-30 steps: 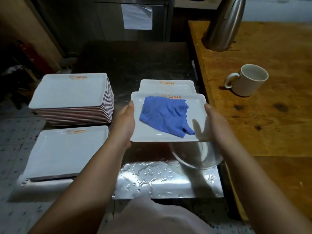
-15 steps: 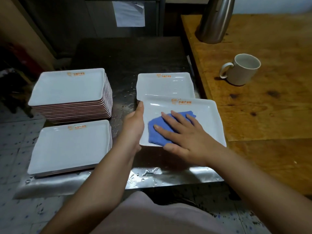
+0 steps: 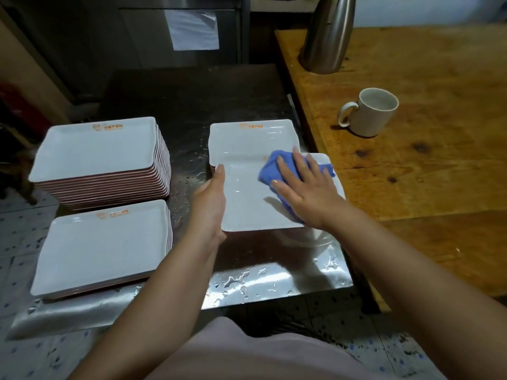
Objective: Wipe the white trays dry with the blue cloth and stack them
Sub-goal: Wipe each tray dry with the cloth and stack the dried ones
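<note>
Wiping step under way: right hand [image 3: 307, 192] flat, fingers spread, pressing blue cloth [image 3: 270, 171] onto held tray [image 3: 247, 204]; left hand [image 3: 210, 204] grips tray's left edge, thumb on rim, tray raised above wet steel counter [image 3: 263, 281]
Do well, I'd say: keep palm flat, sweep corner to corner, chase rim channel; brace left edge firmly, glazed surface looks slippery
Cloth soft, bunched; trays glossy, rectangular, raised lip, orange logo
Unwiped tray [image 3: 251, 138] just behind; tall stack [image 3: 96, 149] and low stack [image 3: 101, 242] at left

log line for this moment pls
step: wiping | left hand: holds tray edge | right hand: presses blue cloth flat on tray | not yet stacked
</note>
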